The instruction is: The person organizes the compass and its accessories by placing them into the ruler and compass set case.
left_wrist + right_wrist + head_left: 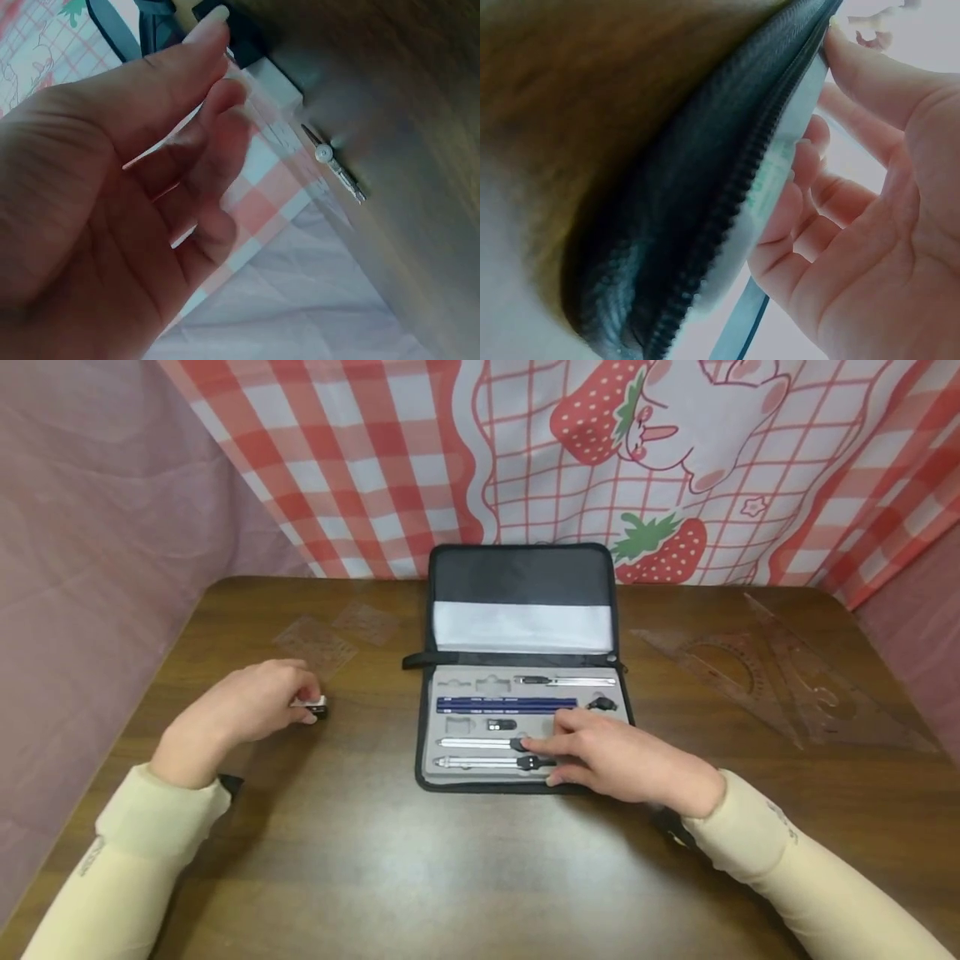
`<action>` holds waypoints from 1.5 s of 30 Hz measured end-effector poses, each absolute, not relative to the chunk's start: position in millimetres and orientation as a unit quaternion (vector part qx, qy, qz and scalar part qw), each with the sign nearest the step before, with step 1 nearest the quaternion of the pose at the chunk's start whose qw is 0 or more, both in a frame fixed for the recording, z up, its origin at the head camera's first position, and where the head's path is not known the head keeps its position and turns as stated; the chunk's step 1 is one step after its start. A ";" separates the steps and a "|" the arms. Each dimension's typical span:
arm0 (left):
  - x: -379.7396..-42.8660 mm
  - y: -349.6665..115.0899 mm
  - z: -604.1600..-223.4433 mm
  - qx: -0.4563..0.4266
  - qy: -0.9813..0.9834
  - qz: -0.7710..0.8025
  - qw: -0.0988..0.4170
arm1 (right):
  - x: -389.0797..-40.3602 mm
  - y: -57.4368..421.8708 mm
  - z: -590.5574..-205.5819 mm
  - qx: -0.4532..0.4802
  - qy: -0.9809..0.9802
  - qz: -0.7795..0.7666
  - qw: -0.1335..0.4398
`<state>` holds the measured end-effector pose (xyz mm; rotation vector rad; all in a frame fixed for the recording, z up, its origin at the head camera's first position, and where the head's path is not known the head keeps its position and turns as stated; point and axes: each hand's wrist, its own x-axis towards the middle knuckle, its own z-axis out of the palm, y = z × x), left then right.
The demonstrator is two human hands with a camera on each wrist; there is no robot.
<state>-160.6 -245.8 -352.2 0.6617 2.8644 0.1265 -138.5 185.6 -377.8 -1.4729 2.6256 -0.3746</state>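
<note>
"What's around on the table [360, 860]?"

"A zip case [522, 572] lies open in the middle, its lid toward the checked cloth [405, 460]. Clear templates [315, 647] lie to its left, clear set squares [828, 672] to its right. Navy pencils [506, 705] sit in the grey tray [431, 727]. The left wrist view also shows a small metal piece [324, 154]."

"Anything blocking the view?"

"The right hand [607, 756] covers the tray's front right corner, hiding one end of the lower silver tool [483, 762]."

"How is that hand set?"

"Thumb and index finger stand apart: the thumb at the case's front edge, the index finger extended to the black end of the upper silver tool [476, 743]. I can't tell whether it presses."

"And the left hand [251, 697]?"

"Thumb and fingers pinch a black-and-white block [320, 710], well left of the case and near the templates. Whether the block touches the table, I can't tell."
</note>
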 end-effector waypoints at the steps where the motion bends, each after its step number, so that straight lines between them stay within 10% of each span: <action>1: -160.9 -245.0 -352.7 0.224 0.969 0.044 0.099 | -138.5 185.6 -377.8 -0.484 0.864 -0.123 0.055; 25: -153.1 -203.4 -354.6 0.277 0.949 0.068 0.137 | -138.4 188.0 -379.0 -0.469 0.872 -0.124 0.062; 45: -157.9 -105.6 -370.3 0.439 0.894 0.062 -0.065 | -138.4 186.7 -379.2 -0.469 0.870 -0.137 0.070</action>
